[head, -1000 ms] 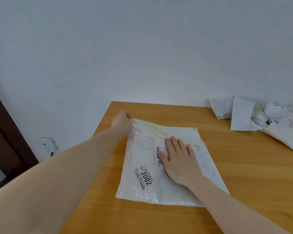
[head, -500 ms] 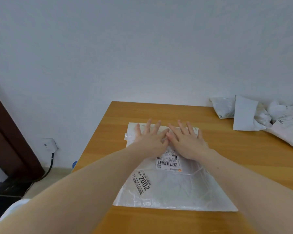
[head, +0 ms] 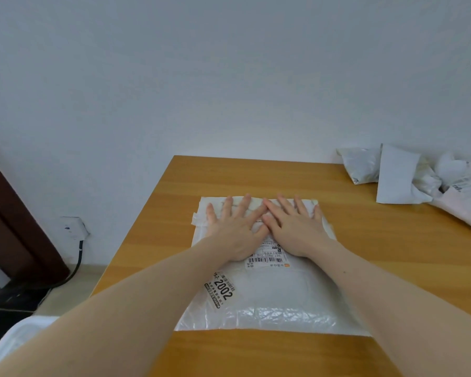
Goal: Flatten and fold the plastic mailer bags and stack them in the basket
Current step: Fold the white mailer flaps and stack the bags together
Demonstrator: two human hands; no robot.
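Observation:
A white plastic mailer bag [head: 269,297] lies flat on the wooden table [head: 378,254], with a barcode label and a "2002" sticker facing up. My left hand [head: 233,229] and my right hand [head: 294,227] press side by side on its far part, palms down, fingers straight and spread. Their fingertips reach the bag's folded flap at its far edge. More crumpled white mailer bags [head: 408,178] are heaped at the table's far right. No basket shows plainly.
The table stands against a white wall. To its left the floor holds a wall socket [head: 74,227] with a black cable [head: 74,270] and a dark door frame [head: 14,227]. A white rim of something [head: 14,338] shows at the lower left.
A second ago my left hand held the bag's far-left corner and my right hand pressed its middle. Both hands now lie flat together near the far edge, having slid slightly forward.

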